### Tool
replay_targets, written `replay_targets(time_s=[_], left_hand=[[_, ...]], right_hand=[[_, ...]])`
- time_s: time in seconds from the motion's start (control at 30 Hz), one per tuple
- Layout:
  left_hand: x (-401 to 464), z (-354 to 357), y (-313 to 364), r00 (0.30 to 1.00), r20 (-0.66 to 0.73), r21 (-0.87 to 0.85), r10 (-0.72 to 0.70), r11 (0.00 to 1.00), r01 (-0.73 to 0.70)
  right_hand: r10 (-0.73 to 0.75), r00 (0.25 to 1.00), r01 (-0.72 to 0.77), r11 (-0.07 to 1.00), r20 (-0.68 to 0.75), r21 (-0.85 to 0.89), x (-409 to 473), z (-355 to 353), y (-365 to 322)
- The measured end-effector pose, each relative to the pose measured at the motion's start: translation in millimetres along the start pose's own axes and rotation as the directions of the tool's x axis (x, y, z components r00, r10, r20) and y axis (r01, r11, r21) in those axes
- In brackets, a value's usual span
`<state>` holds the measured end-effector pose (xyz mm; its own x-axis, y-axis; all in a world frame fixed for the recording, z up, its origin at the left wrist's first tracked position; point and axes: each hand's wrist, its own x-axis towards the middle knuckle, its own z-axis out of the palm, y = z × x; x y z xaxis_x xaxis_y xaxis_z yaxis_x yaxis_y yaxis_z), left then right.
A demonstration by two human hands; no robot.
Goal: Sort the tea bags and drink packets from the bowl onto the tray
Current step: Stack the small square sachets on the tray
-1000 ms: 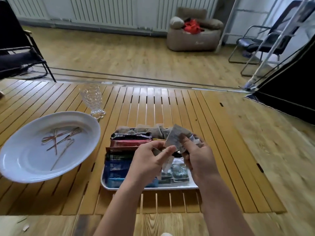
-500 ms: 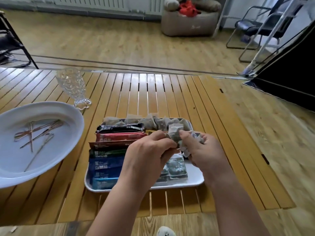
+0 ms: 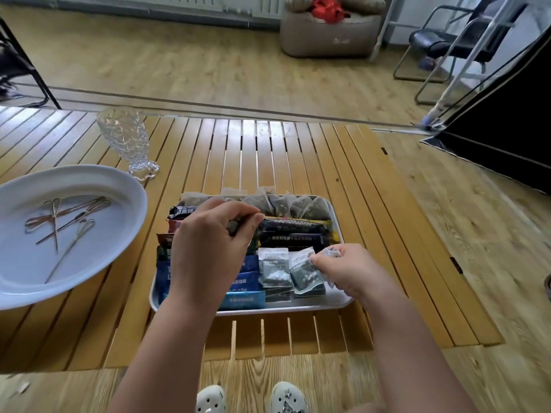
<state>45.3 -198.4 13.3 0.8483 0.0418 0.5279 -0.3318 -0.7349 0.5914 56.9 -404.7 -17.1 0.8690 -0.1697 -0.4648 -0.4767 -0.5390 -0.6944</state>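
A metal tray [image 3: 343, 304] lies on the slatted table. It holds long drink stick packets [image 3: 293, 226] in rows, brownish tea bags [image 3: 286, 204] along its far edge and small grey sachets [image 3: 274, 271] at its front right. Over the stick packets, my left hand [image 3: 208, 251] has curled fingers pinching a small dark tea bag [image 3: 235, 228], which is mostly hidden. My right hand [image 3: 350, 272] is low at the tray's front right and pinches a crinkled grey sachet [image 3: 329, 253] beside the sachets that lie there. The white bowl [image 3: 18, 289] sits at the left.
The bowl holds several thin metal picks [image 3: 56, 222]. A cut-glass goblet [image 3: 125, 141] stands behind it. The table's right edge is close to the tray. Beyond the table are a floor cushion [image 3: 331, 34] and a black chair [image 3: 447, 43]. My feet show below the table.
My hands were together over the tray, working one grey packet. They have parted: the left went up and left over the stick packets, the right came down to the front right sachets.
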Motion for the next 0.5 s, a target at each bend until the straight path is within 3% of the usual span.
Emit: replay_targets(time_s=[0.17, 0.33, 0.5], left_hand=[[0, -1, 6, 1.000, -0.021, -0.019, 0.021, 1.000, -0.021], [0, -1, 2, 1.000, 0.004, -0.042, -0.003, 0.999, 0.003], [-1, 1, 0, 0.999, 0.034, -0.033, -0.030, 0.999, 0.031]], right_hand=[[-0.060, 0.980, 0.006, 0.962, -0.192, -0.273, 3, 9, -1], [-0.038, 0.982, 0.002, 0.981, -0.186, -0.195, -2, -4, 4], [-0.079, 0.980, -0.008, 0.901, -0.181, -0.433, -3, 12, -9]])
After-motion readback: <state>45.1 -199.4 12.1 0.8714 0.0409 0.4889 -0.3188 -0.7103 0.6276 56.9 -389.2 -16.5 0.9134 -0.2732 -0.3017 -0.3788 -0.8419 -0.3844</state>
